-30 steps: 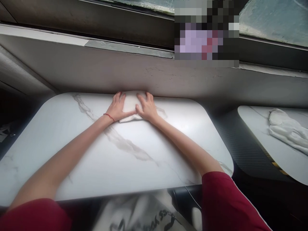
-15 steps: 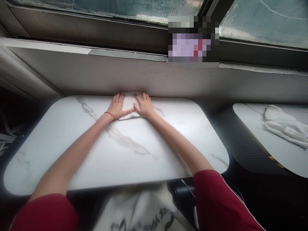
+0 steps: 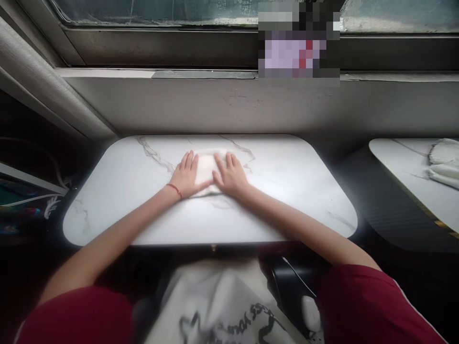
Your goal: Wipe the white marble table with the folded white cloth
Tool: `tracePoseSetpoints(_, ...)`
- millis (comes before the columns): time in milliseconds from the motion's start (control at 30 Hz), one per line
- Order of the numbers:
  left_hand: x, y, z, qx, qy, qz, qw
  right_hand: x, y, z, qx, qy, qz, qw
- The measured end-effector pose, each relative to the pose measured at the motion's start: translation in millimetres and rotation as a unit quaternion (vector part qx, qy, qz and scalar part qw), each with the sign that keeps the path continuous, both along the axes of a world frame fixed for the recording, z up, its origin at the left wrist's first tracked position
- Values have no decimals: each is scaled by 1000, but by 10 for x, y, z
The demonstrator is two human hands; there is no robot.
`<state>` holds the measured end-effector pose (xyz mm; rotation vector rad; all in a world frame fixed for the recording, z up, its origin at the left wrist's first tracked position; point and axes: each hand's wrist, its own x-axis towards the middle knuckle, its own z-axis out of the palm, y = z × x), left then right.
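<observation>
A folded white cloth [image 3: 205,168] lies flat on a white marble-patterned tabletop [image 3: 279,200], a little behind its middle. My left hand [image 3: 186,175] presses on the cloth's left side, fingers stretched forward and thumb pointing right; a thin red bracelet circles that wrist. On the cloth's right side rests my right hand [image 3: 230,175], its fingers spread and palm down. The two thumbs nearly meet over the near part of the cloth. Parts of the cloth are hidden beneath both hands.
Behind the tabletop rises a pale wall [image 3: 172,105] below a window. A second marbled table [image 3: 405,167] stands to the right, bearing a crumpled white cloth [image 3: 444,162]. White cables [image 3: 53,203] hang at the left. A white device [image 3: 311,313] with a cable sits below, on the right.
Both hands have drawn the cloth back from the table's far edge toward me, staying flat on it. The camera view has also shifted.
</observation>
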<state>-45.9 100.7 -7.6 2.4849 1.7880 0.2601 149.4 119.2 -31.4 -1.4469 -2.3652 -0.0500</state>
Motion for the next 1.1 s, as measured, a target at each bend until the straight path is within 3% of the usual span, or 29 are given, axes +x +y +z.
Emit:
tracePoseSetpoints(133, -56, -728, 8, 32, 19, -48, 998, 105, -842, 94, 11, -33, 23, 999)
tracePoseSetpoints(233, -133, -1183, 57, 43, 31, -75, 996, 170, -1310, 149, 25, -40, 67, 997)
tracePoseSetpoints(333, -214, -1472, 100, 51, 37, -74, 995, 158, -1528, 153, 32, -34, 89, 995)
tracePoseSetpoints(433, -292, -1595, 101, 63, 38, -48, 996, 57, -1529, 124, 42, -33, 107, 993)
tracePoseSetpoints(767, -705, -1429, 75, 36, 46, 75, 995, -601, -1044, 200, 7, -46, 175, 983)
tracePoseSetpoints(967, -1139, -1019, 83, -35, 33, 103, 994, -1066, -679, 205, 12, -64, 166, 984)
tracePoseSetpoints(1100, -1380, -646, 89, -41, 46, 118, 991, -1347, -323, 151, 25, -52, 159, 986)
